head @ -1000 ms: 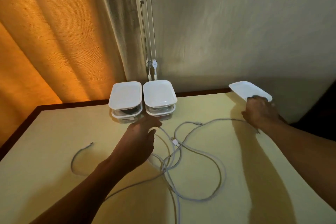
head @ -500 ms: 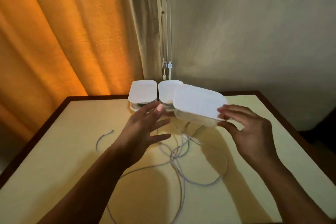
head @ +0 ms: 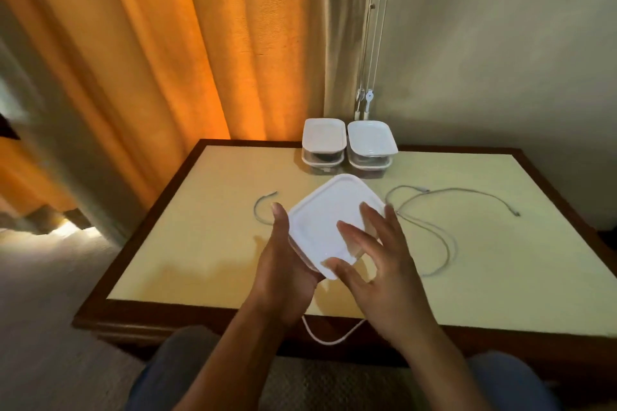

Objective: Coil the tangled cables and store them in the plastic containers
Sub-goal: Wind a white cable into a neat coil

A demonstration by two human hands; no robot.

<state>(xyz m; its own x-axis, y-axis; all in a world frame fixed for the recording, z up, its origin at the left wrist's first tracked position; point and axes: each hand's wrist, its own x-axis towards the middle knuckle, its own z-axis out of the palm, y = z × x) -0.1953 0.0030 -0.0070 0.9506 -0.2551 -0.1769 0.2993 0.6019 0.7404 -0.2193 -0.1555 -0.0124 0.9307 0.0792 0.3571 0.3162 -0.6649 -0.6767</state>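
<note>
A person seated at a table holds a container in both hands just above the tabletop, near its front edge. The left hand grips the container from the left and beneath, thumb lying up along its side. The right hand is open, with its fingers splayed flat across the white lid and the thumb at the near corner. The container is turned corner-on to the camera, and what it holds cannot be made out.

A pale cable lies in loose loops on the table to the right of the hands, one plug end stretched toward the far right edge. Part of it droops over the front edge in a loop. A short cord curves on the table to the left.

Two stacks of lidded containers stand side by side against the wall at the back edge, in front of an orange curtain and hanging blind cords.
</note>
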